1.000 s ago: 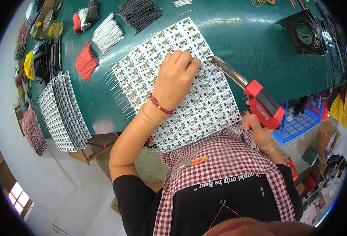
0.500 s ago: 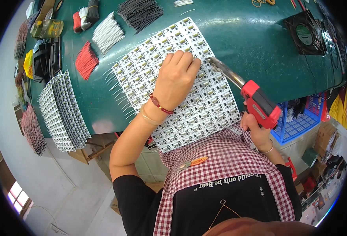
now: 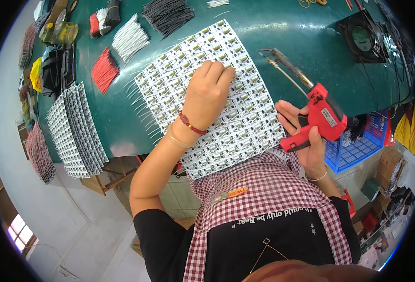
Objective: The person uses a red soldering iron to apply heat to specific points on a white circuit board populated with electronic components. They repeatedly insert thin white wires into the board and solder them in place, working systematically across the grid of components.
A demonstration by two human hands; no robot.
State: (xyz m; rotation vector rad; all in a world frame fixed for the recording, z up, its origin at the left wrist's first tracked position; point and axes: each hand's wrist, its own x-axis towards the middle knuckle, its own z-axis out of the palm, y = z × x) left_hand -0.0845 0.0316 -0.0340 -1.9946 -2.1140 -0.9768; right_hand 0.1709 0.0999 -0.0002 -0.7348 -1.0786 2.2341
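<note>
A large white panel of small circuit boards (image 3: pixel 245 120) lies tilted on the green table, its near corner reaching over my checked apron. My left hand (image 3: pixel 207 91) rests on its upper middle with the fingers curled and pinched together; whatever is between the fingertips is hidden. To the right of the panel, my right hand (image 3: pixel 314 152) holds a red soldering gun (image 3: pixel 324 115), the thumb over its handle and the other fingers loosely extended behind it. The gun's metal tip and thin feed tube point up and left, off the panel. Thin white wires stick out from the panel's left edge.
Red wires (image 3: pixel 105 70), white wires (image 3: pixel 130 38) and black wires (image 3: pixel 168 16) lie in piles beyond the panel. A stack of similar panels (image 3: pixel 75 134) overhangs the table's left edge. A black fan (image 3: pixel 362 37) stands far right, above a blue crate (image 3: pixel 353 152).
The soldering gun has lifted off the panel and turned, its tip moving up and right. My right-hand fingers have loosened around it. My left hand has shifted slightly left.
</note>
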